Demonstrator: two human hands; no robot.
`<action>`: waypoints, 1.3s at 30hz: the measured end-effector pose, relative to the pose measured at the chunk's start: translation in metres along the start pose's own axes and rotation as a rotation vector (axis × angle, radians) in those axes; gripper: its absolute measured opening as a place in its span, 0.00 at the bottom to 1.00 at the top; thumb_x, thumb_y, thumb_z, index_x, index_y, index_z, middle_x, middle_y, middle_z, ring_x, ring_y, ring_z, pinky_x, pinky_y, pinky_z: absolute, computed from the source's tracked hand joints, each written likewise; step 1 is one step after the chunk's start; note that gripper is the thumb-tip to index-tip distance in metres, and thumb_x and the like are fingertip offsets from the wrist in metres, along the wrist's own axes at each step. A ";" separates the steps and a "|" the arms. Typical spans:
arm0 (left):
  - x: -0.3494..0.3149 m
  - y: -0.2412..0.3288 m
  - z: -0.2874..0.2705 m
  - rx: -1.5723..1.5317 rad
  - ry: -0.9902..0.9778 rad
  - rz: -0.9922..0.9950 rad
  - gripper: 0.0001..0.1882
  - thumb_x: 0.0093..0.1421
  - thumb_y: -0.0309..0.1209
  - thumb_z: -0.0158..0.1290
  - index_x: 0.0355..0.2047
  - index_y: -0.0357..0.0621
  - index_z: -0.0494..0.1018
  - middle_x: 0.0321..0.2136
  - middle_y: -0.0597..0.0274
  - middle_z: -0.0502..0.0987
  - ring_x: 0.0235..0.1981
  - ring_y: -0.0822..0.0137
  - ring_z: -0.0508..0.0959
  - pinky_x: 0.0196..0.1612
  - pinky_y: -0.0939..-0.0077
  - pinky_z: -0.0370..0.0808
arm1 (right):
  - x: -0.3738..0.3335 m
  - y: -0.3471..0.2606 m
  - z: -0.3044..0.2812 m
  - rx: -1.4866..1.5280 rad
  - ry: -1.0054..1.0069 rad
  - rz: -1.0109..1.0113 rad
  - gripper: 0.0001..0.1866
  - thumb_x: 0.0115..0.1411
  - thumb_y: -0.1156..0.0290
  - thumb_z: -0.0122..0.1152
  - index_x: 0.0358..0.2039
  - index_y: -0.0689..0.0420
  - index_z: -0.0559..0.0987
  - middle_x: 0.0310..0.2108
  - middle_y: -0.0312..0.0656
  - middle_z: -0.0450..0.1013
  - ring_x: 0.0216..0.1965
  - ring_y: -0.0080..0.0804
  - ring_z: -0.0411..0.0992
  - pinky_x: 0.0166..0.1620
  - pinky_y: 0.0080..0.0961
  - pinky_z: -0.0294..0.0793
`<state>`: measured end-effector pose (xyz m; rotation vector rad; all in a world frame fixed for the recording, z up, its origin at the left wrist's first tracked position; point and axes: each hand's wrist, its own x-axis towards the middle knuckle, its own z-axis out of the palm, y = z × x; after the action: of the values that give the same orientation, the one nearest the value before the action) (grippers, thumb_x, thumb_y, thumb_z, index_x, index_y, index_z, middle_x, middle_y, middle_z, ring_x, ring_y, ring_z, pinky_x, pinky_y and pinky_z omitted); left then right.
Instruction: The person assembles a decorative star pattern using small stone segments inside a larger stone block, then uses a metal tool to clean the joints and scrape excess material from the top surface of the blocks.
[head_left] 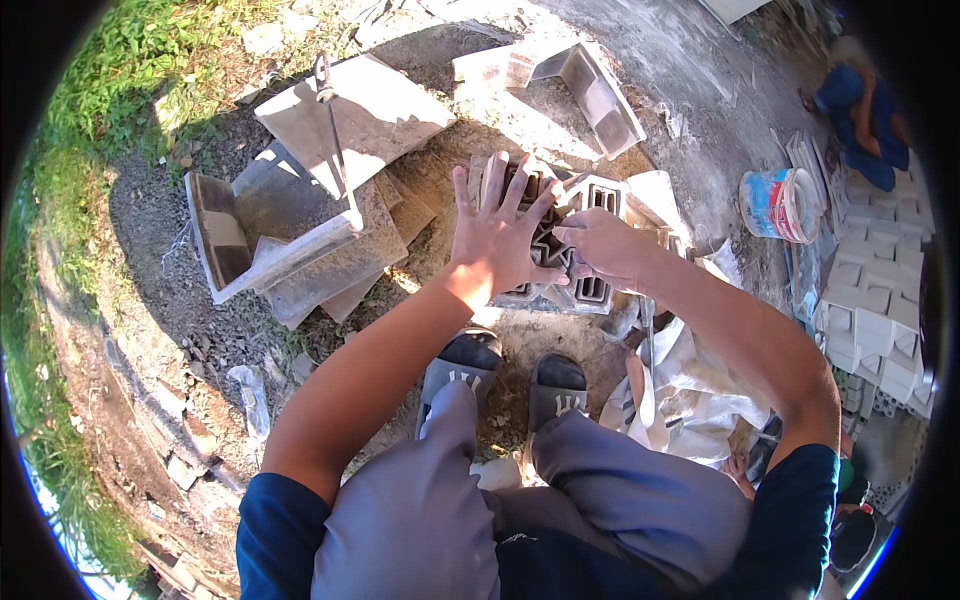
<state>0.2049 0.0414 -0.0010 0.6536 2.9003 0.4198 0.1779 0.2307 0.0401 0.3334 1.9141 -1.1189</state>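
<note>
A grey square block with slot-shaped openings (594, 289), perhaps a ventilation block, lies on the ground in front of my feet. My left hand (497, 240) rests on its left part, palm down with the fingers spread wide. On its right part, my right hand (608, 248) is closed, fingertips pressed down near the middle of the block beside my left thumb. Whatever those fingers hold, if anything, is hidden under them. Both hands cover much of the block's pattern.
Flat slabs (365, 110) and an angled panel (330, 262) lie left, with a thin rod (337, 140) across them. Another angled panel (600, 100) stands beyond. A white sack (700, 390), a bucket (772, 205), stacked pale blocks (875, 290) and a seated person (865, 120) are right.
</note>
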 end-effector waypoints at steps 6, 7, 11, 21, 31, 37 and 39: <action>-0.001 -0.002 0.010 -0.010 0.070 0.007 0.65 0.43 0.77 0.58 0.76 0.63 0.51 0.77 0.50 0.44 0.78 0.40 0.36 0.68 0.17 0.30 | -0.031 -0.023 0.003 -0.520 0.047 -0.147 0.14 0.72 0.68 0.54 0.51 0.63 0.78 0.33 0.45 0.76 0.34 0.34 0.76 0.37 0.33 0.75; 0.000 -0.003 0.012 -0.007 0.092 0.015 0.64 0.43 0.77 0.58 0.76 0.63 0.51 0.77 0.50 0.44 0.78 0.40 0.36 0.68 0.17 0.31 | -0.033 -0.019 0.000 -0.521 0.050 -0.145 0.14 0.72 0.68 0.54 0.51 0.63 0.78 0.33 0.45 0.76 0.34 0.34 0.76 0.37 0.33 0.75; -0.003 -0.003 0.011 0.030 0.092 0.028 0.65 0.42 0.78 0.57 0.76 0.63 0.52 0.77 0.50 0.46 0.77 0.39 0.37 0.68 0.17 0.32 | -0.040 0.021 -0.035 -0.705 0.280 -0.575 0.14 0.66 0.69 0.59 0.50 0.59 0.80 0.46 0.50 0.79 0.47 0.46 0.78 0.53 0.41 0.75; -0.041 -0.011 0.025 -0.568 0.271 -0.286 0.47 0.66 0.46 0.58 0.71 0.25 0.50 0.71 0.26 0.52 0.73 0.36 0.53 0.74 0.53 0.54 | -0.046 0.111 -0.006 -0.294 0.450 -0.297 0.28 0.69 0.65 0.59 0.66 0.52 0.64 0.57 0.51 0.70 0.58 0.49 0.70 0.60 0.44 0.70; -0.082 -0.006 0.009 -0.410 0.191 -0.057 0.47 0.53 0.41 0.72 0.68 0.37 0.62 0.60 0.41 0.68 0.63 0.41 0.68 0.67 0.52 0.66 | -0.068 0.119 0.015 -0.876 0.557 -0.442 0.40 0.63 0.51 0.66 0.69 0.56 0.62 0.62 0.50 0.63 0.62 0.55 0.68 0.63 0.47 0.69; -0.079 0.001 0.007 -0.314 0.193 -0.020 0.50 0.47 0.40 0.75 0.69 0.48 0.64 0.62 0.48 0.66 0.65 0.41 0.65 0.66 0.47 0.66 | -0.060 0.115 0.011 -0.799 0.529 -0.736 0.18 0.63 0.62 0.67 0.49 0.57 0.76 0.50 0.45 0.73 0.51 0.49 0.71 0.53 0.44 0.73; -0.075 0.000 0.010 -0.260 0.189 0.083 0.51 0.46 0.41 0.75 0.70 0.55 0.63 0.66 0.52 0.62 0.68 0.41 0.60 0.68 0.43 0.63 | -0.066 0.107 0.019 -0.683 0.500 -0.666 0.17 0.64 0.64 0.66 0.49 0.58 0.76 0.47 0.46 0.74 0.48 0.48 0.73 0.52 0.43 0.74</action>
<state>0.2743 0.0109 -0.0051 0.7277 2.9207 0.8968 0.2906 0.2874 0.0263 -0.4855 2.8288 -0.7183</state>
